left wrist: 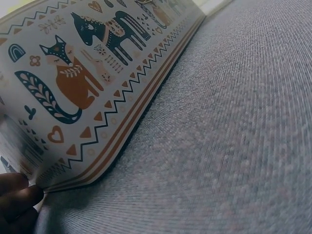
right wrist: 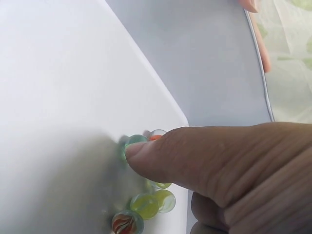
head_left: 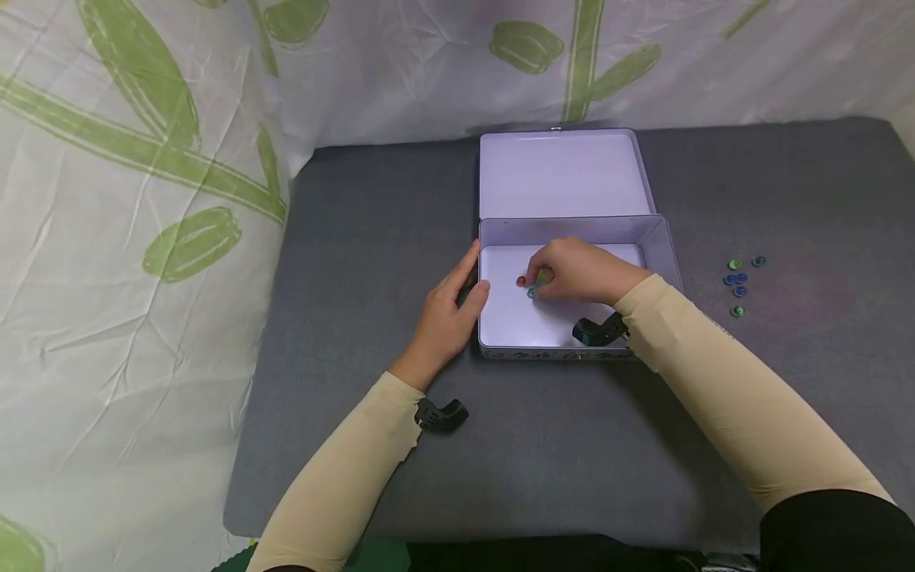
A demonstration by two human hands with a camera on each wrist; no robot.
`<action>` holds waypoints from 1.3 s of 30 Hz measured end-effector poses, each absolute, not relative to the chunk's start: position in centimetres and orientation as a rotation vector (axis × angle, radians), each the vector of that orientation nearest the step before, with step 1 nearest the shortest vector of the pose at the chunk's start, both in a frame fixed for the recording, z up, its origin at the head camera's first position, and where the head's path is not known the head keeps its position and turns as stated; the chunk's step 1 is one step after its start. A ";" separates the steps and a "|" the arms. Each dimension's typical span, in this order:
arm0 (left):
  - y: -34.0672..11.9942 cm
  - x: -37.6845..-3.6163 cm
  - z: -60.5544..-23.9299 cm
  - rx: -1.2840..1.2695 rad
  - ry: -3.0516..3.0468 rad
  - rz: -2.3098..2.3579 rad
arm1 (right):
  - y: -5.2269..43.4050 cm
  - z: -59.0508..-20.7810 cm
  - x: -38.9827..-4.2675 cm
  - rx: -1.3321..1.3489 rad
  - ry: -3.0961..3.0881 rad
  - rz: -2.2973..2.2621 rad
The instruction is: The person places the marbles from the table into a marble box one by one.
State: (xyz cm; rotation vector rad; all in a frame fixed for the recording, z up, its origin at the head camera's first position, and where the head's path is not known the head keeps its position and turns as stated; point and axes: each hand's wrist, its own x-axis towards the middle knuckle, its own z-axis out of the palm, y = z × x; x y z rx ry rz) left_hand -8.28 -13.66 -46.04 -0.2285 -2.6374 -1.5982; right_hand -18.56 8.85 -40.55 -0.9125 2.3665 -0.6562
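Note:
A white-lined tin box (head_left: 507, 326) stands on the table with its hinged lid (head_left: 565, 171) laid open behind it. My left hand (head_left: 445, 326) rests against the box's left side, fingers fairly straight. My right hand (head_left: 575, 270) is down inside the box, fingers curled. In the right wrist view its thumb presses on a teal glass marble (right wrist: 135, 141); the opposing fingertips are hidden. Around it lie an orange marble (head_left: 521, 281), yellow-green marbles (right wrist: 144, 206) and a red-striped marble (right wrist: 127, 225). The box's outside wall (left wrist: 73, 83) shows printed foxes in the left wrist view.
To the right of the box, several blue marbles (head_left: 739, 291) and green marbles (head_left: 735, 264) lie on the grey tabletop (head_left: 372, 238). A white curtain with green leaves (head_left: 400, 71) hangs behind and to the left of the table.

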 end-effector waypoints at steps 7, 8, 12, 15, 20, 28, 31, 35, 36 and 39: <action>-13.7 -8.4 -45.9 -0.234 -2.638 -1.566 | 8.9 -40.3 -18.6 -0.938 2.387 -0.671; -13.7 -8.5 -45.9 -0.235 -2.638 -1.563 | 8.9 -40.3 -18.6 -0.936 2.391 -0.670; -13.7 -8.6 -45.8 -0.237 -2.641 -1.554 | 9.0 -40.2 -18.7 -0.925 2.404 -0.668; -13.7 -8.6 -45.8 -0.236 -2.639 -1.556 | 9.1 -40.0 -18.7 -0.914 2.412 -0.672; -13.5 -8.5 -45.9 -0.222 -2.651 -1.556 | 9.5 -39.7 -18.6 -0.872 2.420 -0.688; -13.3 -8.2 -46.1 -0.216 -2.641 -1.579 | 10.4 -38.2 -18.4 -0.834 2.497 -0.693; -13.4 -8.1 -46.2 -0.216 -2.634 -1.571 | 11.0 -37.6 -18.4 -0.846 2.537 -0.698; -13.4 -8.1 -46.2 -0.217 -2.633 -1.567 | 11.9 -36.9 -18.5 -0.842 2.576 -0.707; -13.4 -8.1 -46.2 -0.218 -2.633 -1.568 | 12.1 -36.7 -18.5 -0.838 2.581 -0.710; -13.5 -8.2 -46.2 -0.219 -2.632 -1.568 | 13.0 -36.1 -18.4 -0.821 2.601 -0.723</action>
